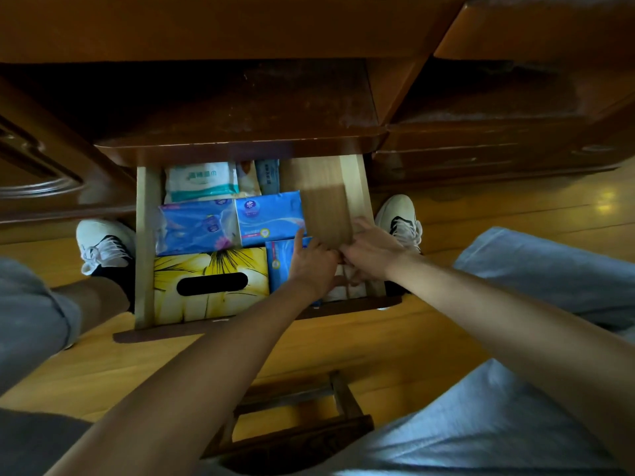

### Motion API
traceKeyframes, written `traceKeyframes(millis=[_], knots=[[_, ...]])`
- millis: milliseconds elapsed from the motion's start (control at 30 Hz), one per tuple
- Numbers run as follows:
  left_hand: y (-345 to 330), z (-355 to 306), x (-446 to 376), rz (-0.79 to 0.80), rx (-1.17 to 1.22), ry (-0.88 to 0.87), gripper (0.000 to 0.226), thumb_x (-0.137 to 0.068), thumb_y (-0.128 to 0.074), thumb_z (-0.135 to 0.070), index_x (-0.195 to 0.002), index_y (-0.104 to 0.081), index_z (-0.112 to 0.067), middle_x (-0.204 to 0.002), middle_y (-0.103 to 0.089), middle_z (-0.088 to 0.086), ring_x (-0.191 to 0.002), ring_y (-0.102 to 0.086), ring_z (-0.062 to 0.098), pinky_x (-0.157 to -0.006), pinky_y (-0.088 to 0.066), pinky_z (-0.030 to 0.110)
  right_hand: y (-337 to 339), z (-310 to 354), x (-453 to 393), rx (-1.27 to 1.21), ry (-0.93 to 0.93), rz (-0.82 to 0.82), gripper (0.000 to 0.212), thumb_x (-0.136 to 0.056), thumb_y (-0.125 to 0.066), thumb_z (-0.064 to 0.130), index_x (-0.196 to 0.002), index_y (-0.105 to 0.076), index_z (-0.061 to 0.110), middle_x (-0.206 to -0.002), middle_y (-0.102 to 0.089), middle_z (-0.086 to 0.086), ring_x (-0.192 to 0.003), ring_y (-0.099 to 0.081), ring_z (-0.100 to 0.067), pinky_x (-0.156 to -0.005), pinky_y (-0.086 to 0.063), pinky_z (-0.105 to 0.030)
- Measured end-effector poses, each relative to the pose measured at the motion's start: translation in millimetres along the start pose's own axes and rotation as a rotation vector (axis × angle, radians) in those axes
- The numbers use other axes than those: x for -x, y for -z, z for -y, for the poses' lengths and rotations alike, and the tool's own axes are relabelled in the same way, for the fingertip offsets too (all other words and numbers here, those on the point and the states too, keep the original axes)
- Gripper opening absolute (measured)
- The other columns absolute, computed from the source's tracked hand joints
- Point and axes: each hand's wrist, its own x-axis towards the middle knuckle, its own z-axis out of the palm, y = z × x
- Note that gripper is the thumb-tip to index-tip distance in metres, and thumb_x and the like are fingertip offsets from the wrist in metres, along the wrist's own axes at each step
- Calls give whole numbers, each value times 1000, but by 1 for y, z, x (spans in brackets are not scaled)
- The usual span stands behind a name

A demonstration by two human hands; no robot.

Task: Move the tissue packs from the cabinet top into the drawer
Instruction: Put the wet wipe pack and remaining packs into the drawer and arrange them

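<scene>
The wooden drawer (145, 242) is pulled out under the cabinet top (240, 132). Inside lie a yellow tissue box (209, 283), two blue tissue packs (197, 226) (268, 216), a white-and-green pack (201, 182) at the back, and another blue pack (280, 266) at the front. My left hand (314, 262) rests on that front blue pack, thumb raised. My right hand (371, 250) reaches down beside it into the drawer's right front corner, over a white pack (347, 290) that is mostly hidden. Whether either hand grips anything is hidden.
A bare strip of drawer bottom (326, 201) runs along the right side. My feet in white sneakers (103, 245) (400, 218) stand on either side of the drawer on the wooden floor. A small wooden stool (299, 420) sits under me. A second cabinet (498, 146) stands to the right.
</scene>
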Motion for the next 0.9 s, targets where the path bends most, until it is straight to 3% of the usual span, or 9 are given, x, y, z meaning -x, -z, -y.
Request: traceKeyframes(millis=[133, 200, 267, 333, 500, 567, 667, 767, 900], knots=[[7, 9, -1, 64, -102, -17, 60, -90, -57, -60, -142, -51, -30, -150, -49, -1, -148, -27, 20, -116, 5, 67, 7, 5, -1, 26, -13, 38, 44, -87, -72, 51, -120, -68, 22, -127, -69, -1, -135, -49, -23, -125, -9, -47], [11, 9, -3, 82, -147, -11, 51, -89, -57, -61, -130, -62, -30, -134, -63, -2, -142, -38, 20, -116, 7, 67, 13, 1, -3, 56, -6, 97, 35, -87, -68, 58, -103, -73, 27, -120, -71, 5, -133, -49, -20, -124, -4, -50], [13, 7, -4, 125, -197, 0, 47, -89, -55, -64, -118, -68, -30, -121, -70, -2, -137, -44, 21, -116, 7, 67, 17, -2, -2, 62, 9, 157, 36, -87, -66, 61, -79, -65, 26, -105, -73, 8, -128, -53, -18, -123, 1, -52], [13, 3, -7, 154, -217, 11, 44, -89, -57, -61, -117, -69, -30, -119, -71, -2, -137, -45, 23, -115, 8, 67, 19, -3, -2, 51, 33, 162, 35, -88, -67, 55, -72, -62, 26, -99, -73, 8, -129, -53, -18, -123, 8, -54], [10, 1, -15, 202, -238, 6, 49, -89, -59, -60, -127, -62, -30, -125, -68, -1, -141, -40, 27, -113, 10, 70, 25, -5, -2, -4, 75, 166, 17, -92, -70, 37, -79, -69, 26, -116, -74, 4, -144, -42, -19, -124, 9, -56], [7, 4, -16, 187, -214, -23, 49, -88, -61, -57, -129, -61, -30, -133, -64, -1, -143, -36, 28, -113, 9, 71, 29, -11, -2, -77, 58, 142, 13, -94, -69, 30, -84, -72, 23, -111, -74, 0, -141, -44, -19, -125, 6, -54], [1, 13, -17, 146, -124, -71, 36, -83, -69, -48, -114, -69, -30, -123, -67, -3, -142, -36, 25, -112, 8, 71, 36, -27, -5, -139, 24, 174, 16, -97, -66, 33, -99, -76, 21, -112, -71, 0, -139, -42, -21, -123, 0, -45], [-1, 19, -15, 158, -150, -92, 55, -80, -65, -65, -122, -66, -30, -124, -67, -6, -144, -33, 22, -111, 15, 72, 32, -18, -4, -145, 2, 210, 18, -95, -69, 34, -105, -75, 20, -133, -64, -4, -147, -32, -26, -121, -7, -44], [-3, 19, -14, 84, -256, -39, 73, -77, -58, -76, -127, -62, -23, -131, -61, 1, -143, -30, 27, -110, 13, 73, 22, 0, -10, 10, 16, 195, 13, -95, -68, 35, -101, -74, 25, -111, -74, 5, -126, -55, -21, -121, -14, -48]])
